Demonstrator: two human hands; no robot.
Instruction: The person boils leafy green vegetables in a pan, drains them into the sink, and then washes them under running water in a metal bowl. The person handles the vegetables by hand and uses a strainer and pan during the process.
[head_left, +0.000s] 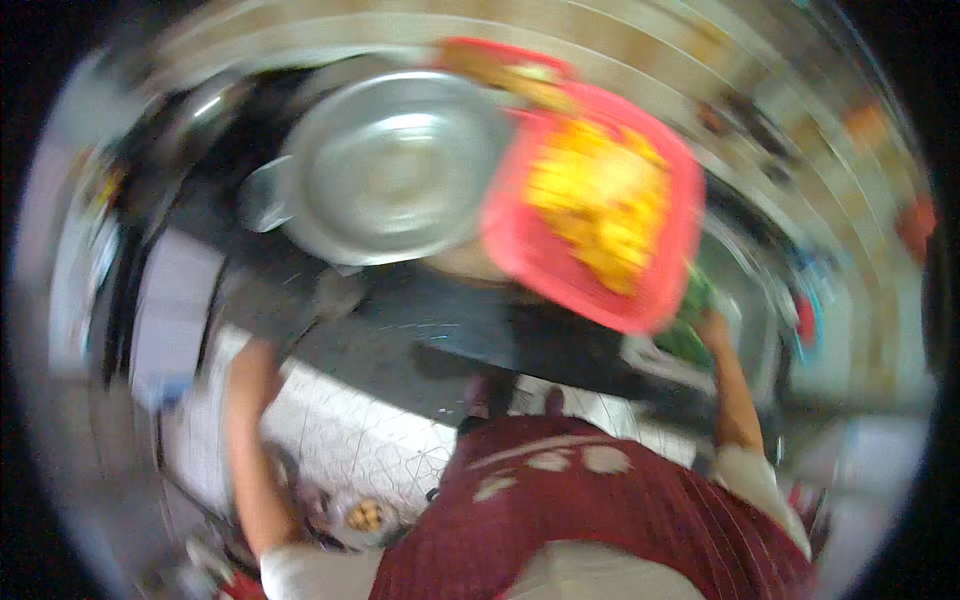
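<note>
The view is blurred by motion. At the left front edge of the dark countertop (397, 360) is my left hand (255, 371), its fingers too smeared to make out. A small greyish flat utensil (337, 292) lies just beyond it. My right hand (710, 330) is at the right, against a green bundle (690, 300), perhaps leafy vegetables; whether it grips the bundle is unclear. Left of that hand, a red plastic basin (517, 244) holds bright yellow pieces of food (607, 195). Beside the basin sits a wide, shiny metal pan (397, 172), with no food visible in it.
A metal sink (750, 300) is at the right. Behind the basin, a brown item (517, 79) rests over another red container (487, 49). A tiled wall (637, 37) bounds the back. On the floor (360, 435), a container of round yellowish items (367, 515) stands lower left.
</note>
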